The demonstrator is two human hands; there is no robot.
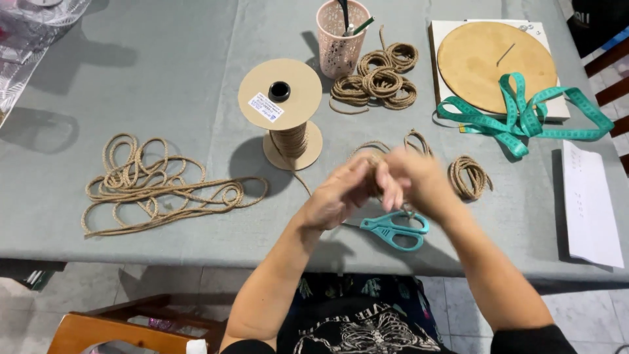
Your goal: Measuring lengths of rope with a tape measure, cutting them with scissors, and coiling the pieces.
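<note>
closely, jute cord (pixel 373 172) between both hands' fingers (pixel 392 191), above scissors (pixel 395 229)

I see my bare forearms, no sleeves down to my left hand (pixel 341 196) and right hand (pixel 416 180), and a black skeleton-print shirt (pixel 367 331).

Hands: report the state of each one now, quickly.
Left hand: closed on the jute cord, fingers curled around it.
Right hand: closed on the same cord, motion-blurred.

One cardboard spool (pixel 280 98), one pair of scissors (pixel 395 230), one tape measure (pixel 524 118), one pink cup (pixel 341 33), two hands.
</note>
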